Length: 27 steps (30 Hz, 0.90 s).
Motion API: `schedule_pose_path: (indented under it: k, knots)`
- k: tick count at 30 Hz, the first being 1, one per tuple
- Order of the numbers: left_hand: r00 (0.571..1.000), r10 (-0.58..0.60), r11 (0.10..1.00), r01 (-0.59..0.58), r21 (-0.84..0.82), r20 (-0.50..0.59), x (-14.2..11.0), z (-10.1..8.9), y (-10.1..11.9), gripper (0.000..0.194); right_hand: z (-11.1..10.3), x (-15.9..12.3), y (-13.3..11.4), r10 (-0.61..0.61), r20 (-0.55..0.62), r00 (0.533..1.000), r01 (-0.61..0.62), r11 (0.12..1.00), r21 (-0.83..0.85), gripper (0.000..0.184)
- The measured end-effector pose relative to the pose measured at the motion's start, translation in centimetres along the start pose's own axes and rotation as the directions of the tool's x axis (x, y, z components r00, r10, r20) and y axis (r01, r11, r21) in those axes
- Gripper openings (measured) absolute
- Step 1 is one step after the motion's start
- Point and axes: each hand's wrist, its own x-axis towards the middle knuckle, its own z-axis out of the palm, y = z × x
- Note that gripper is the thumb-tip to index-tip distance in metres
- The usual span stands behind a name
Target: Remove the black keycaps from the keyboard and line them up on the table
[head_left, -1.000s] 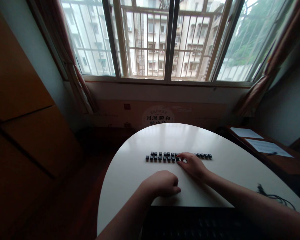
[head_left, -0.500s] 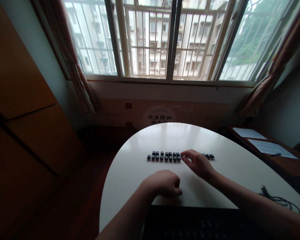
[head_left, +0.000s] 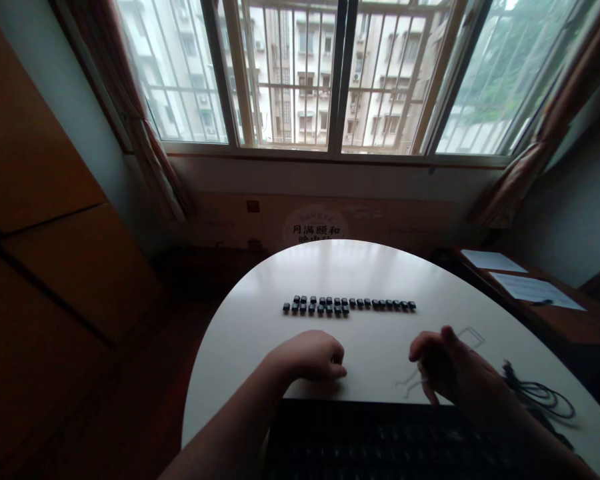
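Observation:
Two rows of small black keycaps (head_left: 323, 309) lie on the white round table (head_left: 250, 293), the far row reaching further right. My left hand (head_left: 313, 355) rests on the table in front of them, curled into a loose fist; whatever may be inside is hidden. To the right, over the table, my right hand (head_left: 445, 367) is curled around a thin wire keycap puller (head_left: 473, 337). Its wire frame shows on both sides of the fingers. Below both hands is a dark keyboard (head_left: 405, 440), its near part lost in shadow.
A coiled black cable (head_left: 545, 397) lies on the table's right side. Beyond it, a brown desk (head_left: 535, 267) bears white papers (head_left: 535, 290). A wooden cabinet (head_left: 40, 233) stands at left, a barred window (head_left: 300, 80) ahead.
My right hand has left the keycap row, moving right and toward me, and now has the wire puller. The far row's gap is filled with keycaps. My left hand stays closed.

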Motion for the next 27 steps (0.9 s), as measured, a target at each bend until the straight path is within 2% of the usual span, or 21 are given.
schedule_pose_path:
  k: [3, 7, 10, 13, 15, 21, 27]
  knots:
    - [1.0, -0.002, 1.0, 0.002, -0.006, 0.019, 0.1, -0.1, 0.3, 0.023, 1.1, -0.5, 0.4, 0.067, 0.085, 0.994, -0.075, 0.993, 0.087, 0.042]
    - [0.999, -0.012, 0.999, 0.013, -0.035, 0.042, 0.2, -0.3, 0.5, 0.024, 1.7, -1.0, 0.3, 0.06, 0.222, 0.973, -0.058, 0.998, -0.017, 0.035]
    - [0.998, -0.005, 0.998, 0.008, -0.055, 0.062, 0.4, -0.4, 0.5, 0.023, 1.5, -1.3, 0.3, -0.017, 0.306, 0.952, 0.077, 0.98, -0.184, 0.026]
    - [0.998, 0.01, 0.998, -0.006, -0.063, 0.064, 0.5, -0.3, 0.3, 0.022, 1.1, -1.4, 0.5, -0.118, 0.359, 0.926, 0.28, 0.852, -0.442, 0.018]
    - [0.998, 0.011, 0.998, -0.007, -0.059, 0.06, 0.6, -0.3, 0.3, 0.021, 0.9, -1.5, 0.6, -0.126, 0.394, 0.911, 0.33, 0.795, -0.509, 0.018]
    - [0.998, 0.015, 0.999, -0.011, -0.053, 0.064, 0.6, -0.3, 0.4, 0.021, 1.3, -1.7, 0.4, -0.03, 0.455, 0.89, 0.248, 0.87, -0.427, 0.022]
    - [0.998, 0.02, 0.999, -0.018, -0.04, 0.057, 0.7, -0.3, 0.3, 0.022, 1.9, -1.4, 0.5, 0.008, 0.465, 0.885, 0.234, 0.856, -0.461, 0.019]
